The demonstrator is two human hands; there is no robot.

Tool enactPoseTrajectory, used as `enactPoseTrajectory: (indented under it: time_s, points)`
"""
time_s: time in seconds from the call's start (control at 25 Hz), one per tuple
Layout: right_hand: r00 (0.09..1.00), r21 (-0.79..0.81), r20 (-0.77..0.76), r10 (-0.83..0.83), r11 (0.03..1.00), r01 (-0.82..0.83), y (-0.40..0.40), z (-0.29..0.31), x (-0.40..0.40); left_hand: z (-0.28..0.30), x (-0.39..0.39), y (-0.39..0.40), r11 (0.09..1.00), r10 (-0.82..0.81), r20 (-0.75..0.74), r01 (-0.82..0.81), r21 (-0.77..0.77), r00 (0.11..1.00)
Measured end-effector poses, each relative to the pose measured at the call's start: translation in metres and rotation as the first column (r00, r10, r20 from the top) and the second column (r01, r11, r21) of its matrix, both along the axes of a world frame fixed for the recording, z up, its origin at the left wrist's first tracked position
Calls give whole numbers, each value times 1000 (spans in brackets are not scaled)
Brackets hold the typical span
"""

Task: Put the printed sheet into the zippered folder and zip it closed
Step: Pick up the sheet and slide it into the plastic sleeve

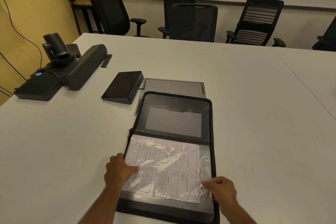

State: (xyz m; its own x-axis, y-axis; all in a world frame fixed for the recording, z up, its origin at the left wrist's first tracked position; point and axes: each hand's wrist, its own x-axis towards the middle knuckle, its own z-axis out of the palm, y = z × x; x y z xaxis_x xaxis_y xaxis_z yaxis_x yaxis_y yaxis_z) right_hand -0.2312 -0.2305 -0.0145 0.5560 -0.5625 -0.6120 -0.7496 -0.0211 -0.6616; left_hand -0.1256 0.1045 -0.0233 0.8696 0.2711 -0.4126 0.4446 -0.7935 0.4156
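printed sheet [163,165] in clear sleeve, dense text too small to read, no legible labels elsewhere

Printed sheet [161,167] inside open zippered folder [174,118]

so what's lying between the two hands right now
The head view shows the printed sheet under its crinkled clear sleeve in the open zippered folder, spanning from left hand to right hand.

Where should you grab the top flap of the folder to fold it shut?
Probably the far edge of the raised flap of the zippered folder, reaching over from the near side. That half lies open away from the person, hinged across the middle, so pulling its far rim toward you should swing it down over the printed sheet under its clear sleeve.
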Motion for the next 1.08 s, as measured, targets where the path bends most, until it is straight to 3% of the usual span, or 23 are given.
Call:
enactPoseTrajectory:
  time_s: [0.24,0.36,0.52,0.72,0.84,1.08]
  points:
    - [998,-95,57,-40,994,45,-29,-1,34,5,31,5,997,59,62,-55,-60,996]
    - [990,4,130,-57,998,57,-43,3,63,18,63,-4,965,98,124,-64,-255,987]
    - [979,118,179,-99,990,79,-48,18,114,37,112,-19,917,125,112,-72,-391,986]
    - [984,268,158,-87,963,42,-45,31,163,42,157,-39,901,129,-2,-118,-416,992]
    - [988,280,149,-40,960,-4,-43,28,177,41,170,-50,877,134,-71,-151,-456,989]
    - [976,317,184,-120,947,56,-39,30,178,39,170,-60,872,180,-65,-190,-452,982]
